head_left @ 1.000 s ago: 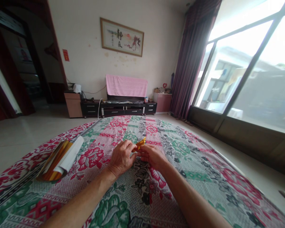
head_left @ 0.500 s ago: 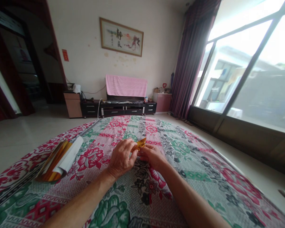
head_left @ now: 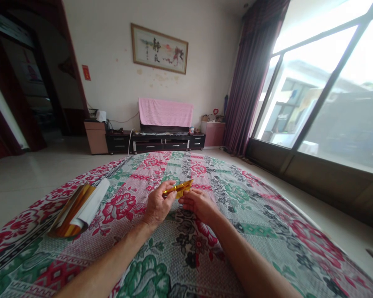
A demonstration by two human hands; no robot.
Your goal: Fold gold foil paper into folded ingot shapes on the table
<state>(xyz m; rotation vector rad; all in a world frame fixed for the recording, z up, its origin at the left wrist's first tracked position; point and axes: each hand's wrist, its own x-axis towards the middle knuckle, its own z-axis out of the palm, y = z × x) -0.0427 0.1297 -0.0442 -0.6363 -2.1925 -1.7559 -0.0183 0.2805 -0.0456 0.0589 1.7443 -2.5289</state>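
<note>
Hands and a folded gold piece in a furnished room, parts listed from largest to smallest. The pale wall [head_left: 211,54] closes the far side of the room. The window [head_left: 335,95], divided by dark bars, fills the right side. In the foreground lies the surface [head_left: 245,215], patterned with flowers in red, green, grey and black; its far edge appears curved. A purple curtain [head_left: 251,78] hangs in folds beside the window. Against the wall stands a low black cabinet [head_left: 168,141] with drawers, and above it a pink cloth [head_left: 165,111] is draped over a dark object. A framed picture [head_left: 159,49] with brushed characters hangs higher up. On the left part of the surface rest loosely rolled sheets [head_left: 79,205], gold-brown and white, well apart from the hands. The left hand [head_left: 160,203] has its thumb and fingers narrowed on the left end of the gold piece [head_left: 182,189]. The right hand [head_left: 200,203] has its fingers bent and close together, touching the lower right part of the same piece; whether they pinch it cannot be told. The gold piece, narrow and shiny, lies between the two hands, its right end tilted upward to a point.
</note>
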